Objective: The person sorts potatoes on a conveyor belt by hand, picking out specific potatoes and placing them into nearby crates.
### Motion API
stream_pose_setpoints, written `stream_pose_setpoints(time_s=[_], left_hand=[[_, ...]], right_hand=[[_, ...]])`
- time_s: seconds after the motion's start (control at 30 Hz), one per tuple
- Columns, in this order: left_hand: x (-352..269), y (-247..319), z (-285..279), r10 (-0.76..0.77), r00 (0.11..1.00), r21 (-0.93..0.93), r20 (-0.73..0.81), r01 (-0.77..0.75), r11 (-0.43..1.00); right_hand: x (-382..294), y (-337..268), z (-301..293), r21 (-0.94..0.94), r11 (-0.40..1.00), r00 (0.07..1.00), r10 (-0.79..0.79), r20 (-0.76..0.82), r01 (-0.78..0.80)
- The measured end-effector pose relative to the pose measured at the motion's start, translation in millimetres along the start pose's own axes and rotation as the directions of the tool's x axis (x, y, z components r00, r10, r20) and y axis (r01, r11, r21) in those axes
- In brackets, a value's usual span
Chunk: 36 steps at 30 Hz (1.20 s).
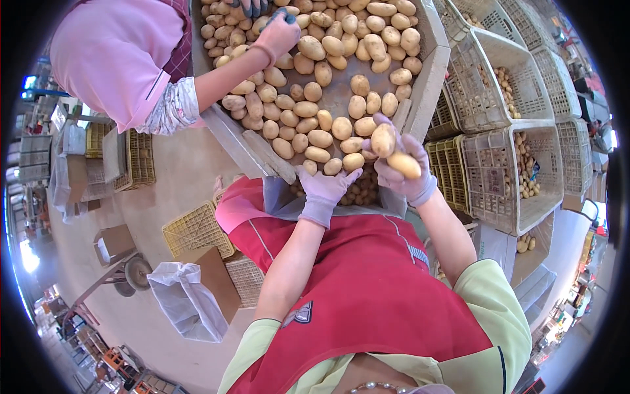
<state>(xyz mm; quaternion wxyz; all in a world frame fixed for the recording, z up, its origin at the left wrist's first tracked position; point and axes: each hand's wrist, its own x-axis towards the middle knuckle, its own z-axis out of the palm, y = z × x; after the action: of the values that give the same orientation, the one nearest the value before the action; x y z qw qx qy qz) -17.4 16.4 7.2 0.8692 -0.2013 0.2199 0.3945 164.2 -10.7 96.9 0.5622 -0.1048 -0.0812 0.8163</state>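
Two potatoes, an upper one and a lower one, are in my right hand, which wears a pale lilac glove. Its fingers reach over the front right corner of the sorting table. My left hand, in a matching glove, lies at the table's front opening with thumb and fingers spread. Several loose potatoes rest right against it, but its fingertips are partly hidden. Under both hands is a container lined with clear plastic, with potatoes inside.
A co-worker's gloved hand reaches among the potatoes at far left. Wooden side boards border the table. Plastic crates holding potatoes are stacked at right. To the left are a yellow crate, a plastic-lined carton and a hand cart.
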Motion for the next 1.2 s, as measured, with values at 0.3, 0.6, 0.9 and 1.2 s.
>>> stream_pose_setpoints(time_s=[0.3,0.6,0.9,1.2], left_hand=[[1,5,-14,0.048,0.958,0.420,0.283,-0.169,0.892],[6,34,-30,0.060,0.998,0.290,0.019,-0.062,0.955],[11,24,-18,0.034,0.991,0.074,-0.126,-0.024,0.997],[15,24,-44,-0.111,0.912,-0.288,0.394,0.238,0.928]], right_hand=[[-22,2,6,-0.609,0.784,0.930,-0.303,-0.208,0.119],[-255,-148,33,-0.380,-0.690,0.471,-0.709,0.525,-0.615],[-543,-149,58,0.515,0.483,-0.313,-0.869,0.384,-0.708],[-80,-74,5,-0.447,-0.877,0.873,-0.348,0.342,-0.174]])
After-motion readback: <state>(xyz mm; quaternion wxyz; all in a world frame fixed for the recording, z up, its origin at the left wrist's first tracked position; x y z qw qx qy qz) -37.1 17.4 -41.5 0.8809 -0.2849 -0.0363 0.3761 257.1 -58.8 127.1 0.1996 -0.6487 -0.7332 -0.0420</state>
